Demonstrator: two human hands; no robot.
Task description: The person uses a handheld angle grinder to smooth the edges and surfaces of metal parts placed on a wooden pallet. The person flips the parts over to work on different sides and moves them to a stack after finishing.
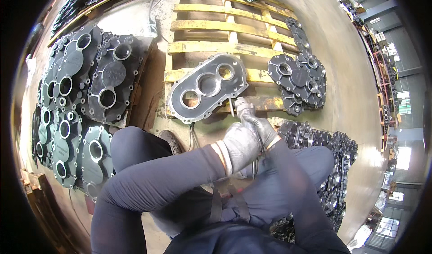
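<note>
Both my hands wear grey gloves and are closed together in front of me. My right hand [258,124] grips a slim metal hand tool [232,106], whose thin rod end shows beside the near right edge of a gear housing cover [203,104]. Just below and to the left, my left hand [242,147] is wrapped about the tool's rear part, though its fingers are partly hidden. A dark hose or cable hangs below the hands. The cover is a dark oblong plate with a bright bolted rim and three round openings, lying flat. Whether the rod touches it, I cannot tell.
The cover lies on the near end of a worn yellow pallet [202,47]. More dark covers [299,78] sit at its right edge. Stacked covers [112,74] stand at the left, and a pile of dark castings [335,150] lies beside my right knee.
</note>
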